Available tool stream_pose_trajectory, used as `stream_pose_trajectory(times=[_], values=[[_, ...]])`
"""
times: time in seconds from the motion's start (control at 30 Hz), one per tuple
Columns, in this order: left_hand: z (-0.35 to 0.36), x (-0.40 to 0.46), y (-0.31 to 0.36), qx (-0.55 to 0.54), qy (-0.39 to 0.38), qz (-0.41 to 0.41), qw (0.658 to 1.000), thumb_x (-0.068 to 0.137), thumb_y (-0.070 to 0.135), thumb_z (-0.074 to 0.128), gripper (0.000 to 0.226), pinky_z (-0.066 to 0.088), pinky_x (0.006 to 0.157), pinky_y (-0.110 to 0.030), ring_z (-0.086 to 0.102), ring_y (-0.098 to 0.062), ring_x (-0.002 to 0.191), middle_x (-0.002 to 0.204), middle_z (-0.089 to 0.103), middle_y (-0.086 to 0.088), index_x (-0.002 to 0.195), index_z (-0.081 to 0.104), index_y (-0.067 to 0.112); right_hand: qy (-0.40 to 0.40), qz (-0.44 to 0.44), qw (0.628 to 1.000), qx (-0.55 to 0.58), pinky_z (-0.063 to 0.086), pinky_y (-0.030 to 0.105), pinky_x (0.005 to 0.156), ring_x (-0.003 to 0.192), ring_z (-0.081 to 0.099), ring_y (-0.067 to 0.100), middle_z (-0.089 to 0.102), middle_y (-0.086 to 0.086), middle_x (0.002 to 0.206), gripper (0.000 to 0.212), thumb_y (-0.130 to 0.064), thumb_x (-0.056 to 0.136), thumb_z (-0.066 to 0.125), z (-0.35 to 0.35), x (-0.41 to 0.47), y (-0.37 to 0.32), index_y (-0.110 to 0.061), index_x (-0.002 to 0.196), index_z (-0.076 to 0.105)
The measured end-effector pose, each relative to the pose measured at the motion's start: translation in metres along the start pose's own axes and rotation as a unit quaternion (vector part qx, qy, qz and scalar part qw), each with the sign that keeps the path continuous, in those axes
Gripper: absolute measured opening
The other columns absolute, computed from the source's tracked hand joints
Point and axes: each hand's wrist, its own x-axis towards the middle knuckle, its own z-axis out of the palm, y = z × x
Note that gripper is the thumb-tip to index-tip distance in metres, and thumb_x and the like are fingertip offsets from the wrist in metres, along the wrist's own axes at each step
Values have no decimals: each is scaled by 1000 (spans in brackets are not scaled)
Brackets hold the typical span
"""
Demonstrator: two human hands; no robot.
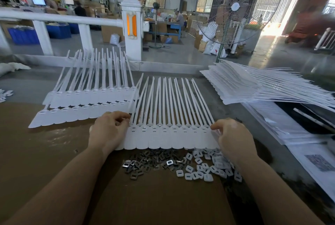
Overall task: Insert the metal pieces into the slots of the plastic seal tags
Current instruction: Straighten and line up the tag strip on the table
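Both forearms come in from the bottom corners over a brown bench that looks glossy on the left. Bottom center there's a loose pile of small metal pieces, dark and shiny, and right next to it on the right a scatter of little white plastic caps, each with a slot in the middle.

Just above those sits a joined strip of white plastic seal tags, flat tag ends toward the camera, long tails fanning up the frame. The left hand has its fingers curled and is pinching the strip's left end; the right hand is pinching the right end the same way. A few slots along the strip show something dark or shiny, too small to say more.

Left of center, more tag strips lie overlapped in rows. Upper right of the bench has a big fanned stack of strips, with printed paper sheets below it at the right edge.

Past the bench: a white railing post, a big pedestal fan upper right, blue crates upper left, cardboard boxes, grey concrete floor, people at far workbenches.
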Motion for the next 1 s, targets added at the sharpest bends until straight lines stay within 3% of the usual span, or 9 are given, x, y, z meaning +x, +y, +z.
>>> stream_pose_trajectory(times=[0.07,0.17,0.33,0.5,0.67,0.8,1.0], values=[[-2,-1,2,15,13,20,1000,89,31,60,8,39,99,-47,54,-17,94,94,53,8,91,63,38,17,0,1000,15,46,33,88,97,56,18,65,3,106,25,-7,89,53,0,1,-5,-16,107,68],[-5,-2,10,56,1,79,995,87,38,61,14,34,100,-44,54,-16,99,101,54,10,100,66,36,35,-3,999,24,46,31,87,96,55,16,64,1,104,32,1,86,52,3,3,-13,-18,107,67],[-8,-5,41,51,-216,196,955,78,54,63,38,39,93,-29,50,-4,104,105,53,21,110,64,33,88,-16,994,61,40,24,80,90,53,14,64,0,99,31,4,87,49,7,7,-23,-16,101,69],[-4,-9,52,171,-341,241,892,71,63,66,67,26,106,-37,34,-6,123,135,40,17,131,48,39,119,-22,988,91,34,22,74,82,49,12,65,3,91,28,6,84,51,10,8,-25,-11,94,71],[-3,-8,50,212,-326,271,881,78,56,65,64,25,112,-36,35,-6,130,142,38,18,135,41,42,161,-20,980,119,38,26,75,84,54,17,64,2,90,24,6,83,53,14,6,-24,-9,87,70],[-3,-7,58,207,-300,295,884,81,52,62,65,23,105,-23,37,-6,127,141,42,14,139,37,37,222,-40,963,144,44,34,76,81,57,19,64,2,84,24,11,78,55,13,4,-28,-7,81,70],[4,-3,71,194,-263,304,895,81,51,64,66,27,103,-24,36,-10,127,137,44,12,140,38,34,280,-94,945,143,49,39,71,74,60,21,64,3,77,25,18,69,58,14,1,-30,-5,74,68]])
